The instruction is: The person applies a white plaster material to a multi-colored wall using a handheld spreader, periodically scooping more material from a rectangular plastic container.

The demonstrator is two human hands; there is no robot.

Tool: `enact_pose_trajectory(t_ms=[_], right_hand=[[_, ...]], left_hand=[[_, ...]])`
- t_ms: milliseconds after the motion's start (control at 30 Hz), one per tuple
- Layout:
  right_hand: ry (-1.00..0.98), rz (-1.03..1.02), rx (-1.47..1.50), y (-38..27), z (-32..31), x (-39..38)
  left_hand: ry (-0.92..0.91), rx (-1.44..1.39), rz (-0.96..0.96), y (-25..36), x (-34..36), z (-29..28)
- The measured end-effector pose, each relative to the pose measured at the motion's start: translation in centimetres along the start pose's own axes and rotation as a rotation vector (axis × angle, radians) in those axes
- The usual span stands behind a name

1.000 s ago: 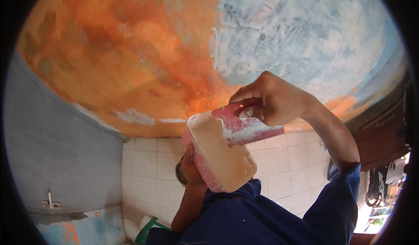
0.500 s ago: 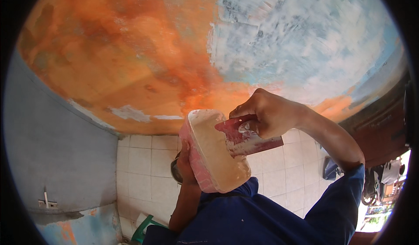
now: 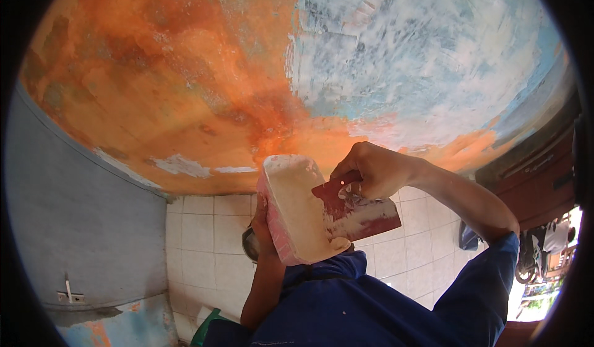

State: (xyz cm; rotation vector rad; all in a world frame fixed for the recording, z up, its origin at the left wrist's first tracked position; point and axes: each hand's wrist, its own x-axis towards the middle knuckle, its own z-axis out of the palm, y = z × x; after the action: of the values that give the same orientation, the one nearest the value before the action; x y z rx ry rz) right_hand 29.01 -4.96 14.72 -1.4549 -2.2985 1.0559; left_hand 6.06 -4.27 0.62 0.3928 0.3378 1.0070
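Observation:
My left hand point(image 3: 262, 226) grips a pink rectangular tub point(image 3: 279, 235) by its left side, the fingers partly hidden beneath and behind it. Pale cream filler paste point(image 3: 300, 208) coats the inside of the tub. Pinched in my right hand point(image 3: 375, 171) is a dark red flat scraper point(image 3: 365, 214), its face smeared with the same paste. The scraper's left edge lies over the tub's right rim, and a lump of paste point(image 3: 339, 244) sits at the rim just below it.
Ahead stands a wall, bare orange point(image 3: 204, 99) on the left and white-blue point(image 3: 421, 68) on the right. A grey wall point(image 3: 93, 205) with a socket point(image 3: 70, 297) is at left. Below are white floor tiles point(image 3: 232, 235), a green plastic object point(image 3: 207, 325) and, far right, a motorcycle point(image 3: 528, 254).
My right hand and the scraper have shifted slightly down, and the scraper has turned a little. The tub has tilted slightly; paste now bulges at its lower right rim.

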Motion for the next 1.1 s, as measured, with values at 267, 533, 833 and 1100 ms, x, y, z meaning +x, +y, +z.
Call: enact_pose_trajectory(t_ms=[267,533,833,1100], right_hand=[[-0.092,0.638,0.265,-2.0,0.2,1.8],[0.330,0.429,0.948,0.5,1.3,0.3],[0.576,0.138,1.535,2.3,5.9,-0.6],[1.027,-0.152,1.480,4.7,7.5,2.9]], left_hand=[[0.025,0.025,0.018,-0.3,0.1,-0.9],[0.048,-0.155,0.127,-0.4,-0.5,-1.7],[-0.036,-0.333,0.160,0.3,0.2,-2.9],[0.037,-0.203,0.184,1.6,-0.7,-4.9]])
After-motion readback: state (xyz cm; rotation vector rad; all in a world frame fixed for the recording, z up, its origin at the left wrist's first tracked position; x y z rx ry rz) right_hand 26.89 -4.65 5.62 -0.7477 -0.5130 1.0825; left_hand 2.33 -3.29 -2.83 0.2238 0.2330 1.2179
